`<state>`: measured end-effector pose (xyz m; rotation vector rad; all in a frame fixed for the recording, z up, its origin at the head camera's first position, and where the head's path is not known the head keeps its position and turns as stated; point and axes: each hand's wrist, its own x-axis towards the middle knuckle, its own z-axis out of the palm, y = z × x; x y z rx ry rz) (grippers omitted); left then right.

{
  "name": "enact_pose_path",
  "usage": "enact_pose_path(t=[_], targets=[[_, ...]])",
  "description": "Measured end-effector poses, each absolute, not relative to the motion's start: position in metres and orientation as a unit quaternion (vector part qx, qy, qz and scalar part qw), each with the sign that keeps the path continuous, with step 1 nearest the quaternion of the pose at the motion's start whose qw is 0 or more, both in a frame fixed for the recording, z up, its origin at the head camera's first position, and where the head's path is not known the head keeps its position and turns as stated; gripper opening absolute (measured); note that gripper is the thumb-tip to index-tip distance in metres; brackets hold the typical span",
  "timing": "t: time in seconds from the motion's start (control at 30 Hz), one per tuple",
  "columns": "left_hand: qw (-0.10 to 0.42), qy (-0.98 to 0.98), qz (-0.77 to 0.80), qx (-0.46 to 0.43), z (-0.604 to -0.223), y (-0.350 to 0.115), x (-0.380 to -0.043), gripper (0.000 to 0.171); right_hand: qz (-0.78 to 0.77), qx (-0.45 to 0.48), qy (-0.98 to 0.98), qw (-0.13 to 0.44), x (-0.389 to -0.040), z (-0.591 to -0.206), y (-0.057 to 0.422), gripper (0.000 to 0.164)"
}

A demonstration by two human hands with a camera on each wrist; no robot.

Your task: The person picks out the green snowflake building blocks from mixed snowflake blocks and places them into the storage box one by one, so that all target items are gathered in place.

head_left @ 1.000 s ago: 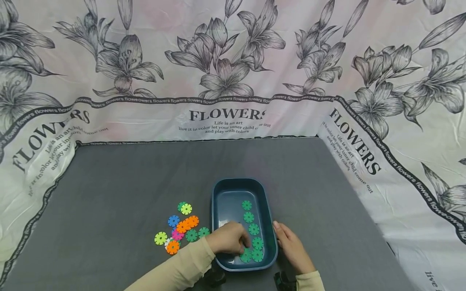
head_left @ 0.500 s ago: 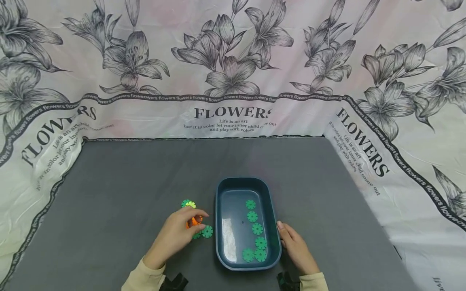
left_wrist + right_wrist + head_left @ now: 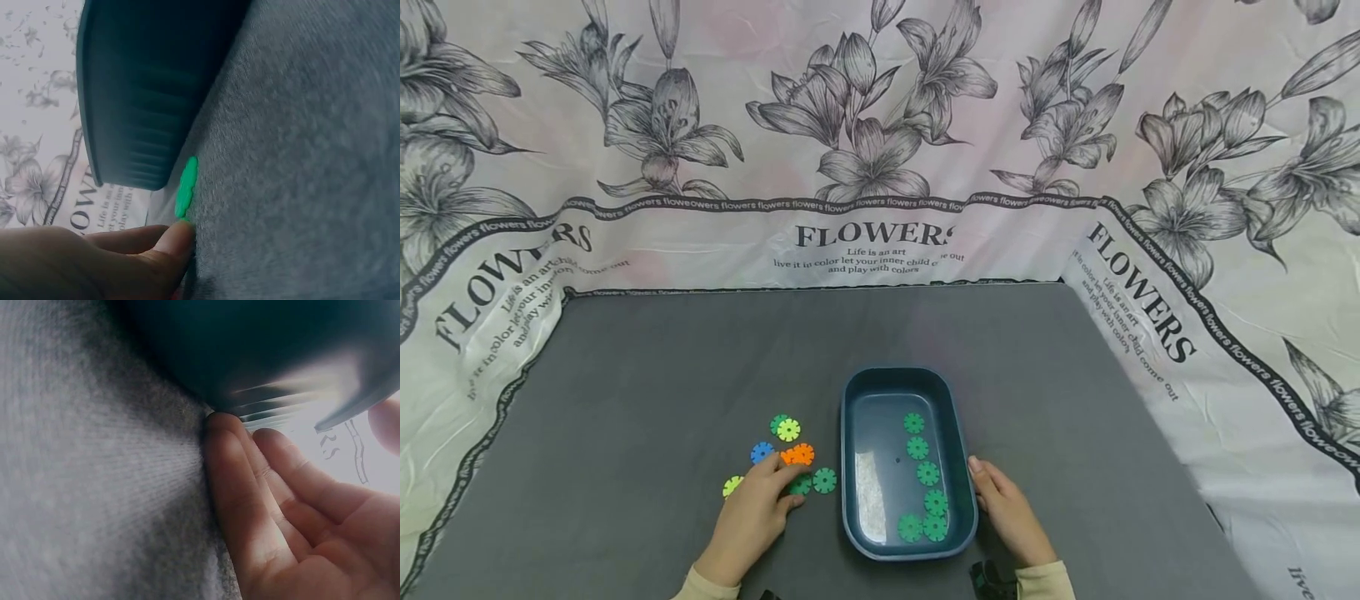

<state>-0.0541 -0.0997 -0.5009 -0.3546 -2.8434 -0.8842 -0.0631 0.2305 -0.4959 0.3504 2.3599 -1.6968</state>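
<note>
My left hand (image 3: 752, 512) is over the loose flower-shaped discs left of the tray. Its thumb and forefinger are apart, one on each side of a green disc (image 3: 801, 484); a firm pinch is not visible. Another green disc (image 3: 824, 481) lies just beyond the fingertips, close to the tray. My right hand (image 3: 1009, 510) touches the right outer wall of the dark blue tray (image 3: 848, 500), fingers fairly straight and low against it, thumb at the rim. Inside the tray, several green discs (image 3: 928, 474) run down the right side, ending in a pair at the near end.
Orange discs (image 3: 803, 453), a blue disc (image 3: 762, 452), a yellow disc (image 3: 788, 430) overlapping a green one (image 3: 777, 423), and another yellow disc (image 3: 732, 486) surround my left hand. Grey cloth (image 3: 700, 358) covers the table; a flower-print curtain (image 3: 865, 250) borders it.
My left hand went from inside the tray back to the loose discs, then shifted slightly toward me and left. My right hand stays at the tray's side.
</note>
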Motion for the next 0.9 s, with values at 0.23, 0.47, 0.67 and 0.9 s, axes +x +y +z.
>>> enact_pose_path(t=[0.23,0.47,0.67,0.9], targets=[[0.067,-0.948,-0.291,-0.111,-0.499,-0.101,-0.056,0.033,-0.577,0.116,0.802,0.101,-0.062,-0.497,0.230,0.050],[0.039,-0.921,-0.377,-0.093,-0.494,-0.102,-0.059,0.031,-0.577,0.116,0.802,0.104,-0.062,-0.496,0.229,0.053],[-0.041,-0.859,-0.508,-0.035,-0.478,-0.107,-0.065,0.019,-0.578,0.119,0.801,0.100,-0.062,-0.497,0.228,0.052],[-0.189,-0.712,-0.677,0.004,-0.448,-0.108,-0.081,0.040,-0.578,0.117,0.802,0.098,-0.063,-0.499,0.229,0.051]])
